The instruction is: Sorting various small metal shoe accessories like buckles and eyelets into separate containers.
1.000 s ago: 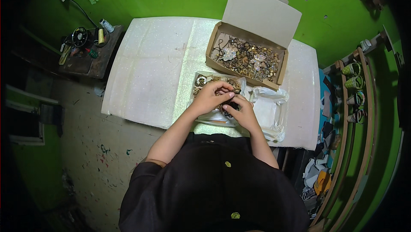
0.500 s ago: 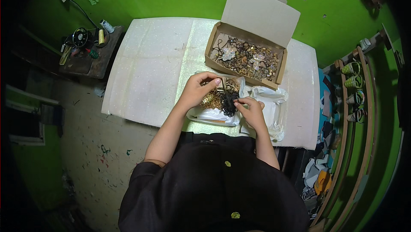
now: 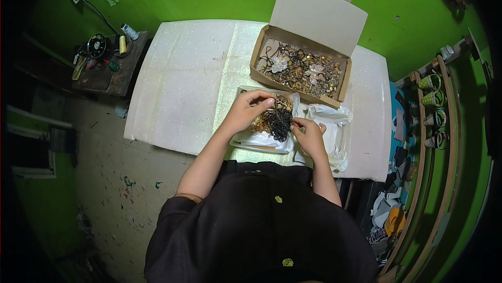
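Observation:
A clear plastic container (image 3: pixel 261 146) with white lining sits near the table's front edge. In it lie gold and brown beads (image 3: pixel 257 125) beside a bunch of dark bead strands (image 3: pixel 280 124). My left hand (image 3: pixel 244 114) is over the container's left side, thumb and forefinger pinched together above the beads. Whatever is in that pinch is too small to make out. My right hand (image 3: pixel 309 137) reaches over the container's right edge, its fingertips closed at the side of the dark strands.
Behind the container stands an open cardboard box (image 3: pixel 293 85), full of mixed beads and trinkets, lid raised. A second clear container (image 3: pixel 334 134) with white lining is to the right. Farther left, a small wooden table (image 3: pixel 107 76) bears thread spools. A wooden rack (image 3: pixel 444 126) stands right.
My left hand has shifted slightly right and down. My right hand has moved a little right, and the dark strands between my hands look less stretched and more bunched.

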The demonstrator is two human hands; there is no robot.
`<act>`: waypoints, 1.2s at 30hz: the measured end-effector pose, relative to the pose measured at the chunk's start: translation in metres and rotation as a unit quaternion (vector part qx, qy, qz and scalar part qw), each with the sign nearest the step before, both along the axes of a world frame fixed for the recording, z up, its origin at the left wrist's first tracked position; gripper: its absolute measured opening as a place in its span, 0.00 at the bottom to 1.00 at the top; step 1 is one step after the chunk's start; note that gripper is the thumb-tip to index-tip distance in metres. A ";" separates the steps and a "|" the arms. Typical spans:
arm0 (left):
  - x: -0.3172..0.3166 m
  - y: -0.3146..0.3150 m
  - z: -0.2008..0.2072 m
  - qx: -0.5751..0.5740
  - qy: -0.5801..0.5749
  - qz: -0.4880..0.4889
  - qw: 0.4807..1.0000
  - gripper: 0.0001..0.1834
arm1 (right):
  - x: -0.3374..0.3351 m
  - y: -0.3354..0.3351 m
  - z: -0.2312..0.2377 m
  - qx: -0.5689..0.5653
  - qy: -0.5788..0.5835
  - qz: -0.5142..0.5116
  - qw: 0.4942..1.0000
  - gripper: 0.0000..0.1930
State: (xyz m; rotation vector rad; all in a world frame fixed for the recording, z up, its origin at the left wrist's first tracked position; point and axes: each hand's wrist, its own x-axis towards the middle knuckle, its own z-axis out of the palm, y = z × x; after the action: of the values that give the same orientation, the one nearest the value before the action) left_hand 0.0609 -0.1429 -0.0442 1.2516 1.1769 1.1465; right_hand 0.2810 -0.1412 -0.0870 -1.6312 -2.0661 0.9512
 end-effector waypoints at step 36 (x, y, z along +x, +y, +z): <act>0.044 -0.015 -0.103 0.157 0.422 -0.125 0.884 0.26 | 0.003 -0.003 -0.005 0.037 0.006 -0.029 0.999 0.21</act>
State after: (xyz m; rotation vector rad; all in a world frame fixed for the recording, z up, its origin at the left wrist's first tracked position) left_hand 0.1046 -0.1580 -0.1474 2.2158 1.4034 0.5920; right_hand 0.2840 -0.1446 -0.0917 -1.6340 -2.0094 0.8547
